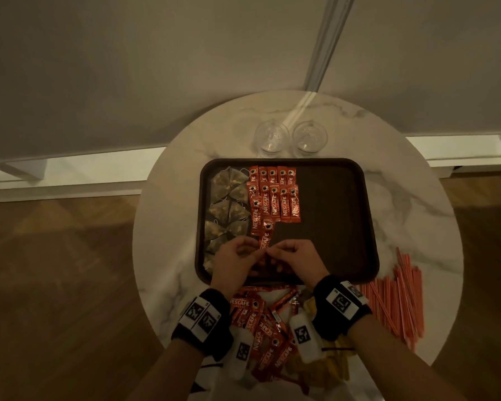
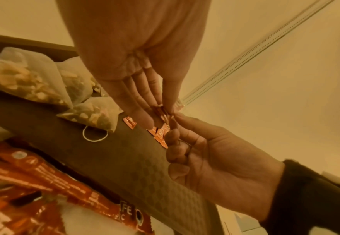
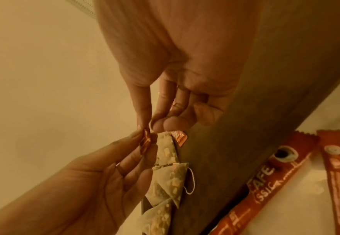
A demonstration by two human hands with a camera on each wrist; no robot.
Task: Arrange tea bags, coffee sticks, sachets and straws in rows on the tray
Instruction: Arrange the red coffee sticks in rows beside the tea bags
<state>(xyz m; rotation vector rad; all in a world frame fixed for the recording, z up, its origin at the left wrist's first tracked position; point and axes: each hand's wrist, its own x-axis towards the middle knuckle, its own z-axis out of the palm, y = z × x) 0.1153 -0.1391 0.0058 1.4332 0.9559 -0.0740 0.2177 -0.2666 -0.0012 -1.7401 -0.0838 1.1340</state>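
Observation:
A dark brown tray (image 1: 336,227) carries a column of pyramid tea bags (image 1: 229,198) on its left side and rows of red coffee sticks (image 1: 272,195) beside them. Over the tray's near part, my left hand (image 1: 253,250) and right hand (image 1: 274,250) both pinch the near end of one red coffee stick (image 1: 265,237). The left wrist view shows the left hand (image 2: 163,111) on that stick (image 2: 160,135), meeting the right hand's fingertips (image 2: 177,117). From the right wrist, the right hand (image 3: 150,125) nips the stick's end (image 3: 146,139) above tea bags (image 3: 169,179).
A heap of loose coffee sticks (image 1: 261,328) and yellow sachets (image 1: 330,360) lies on the round marble table (image 1: 168,227) under my wrists. Red straws (image 1: 396,299) lie right of the tray. Two glasses (image 1: 272,137) stand behind it. The tray's right half is bare.

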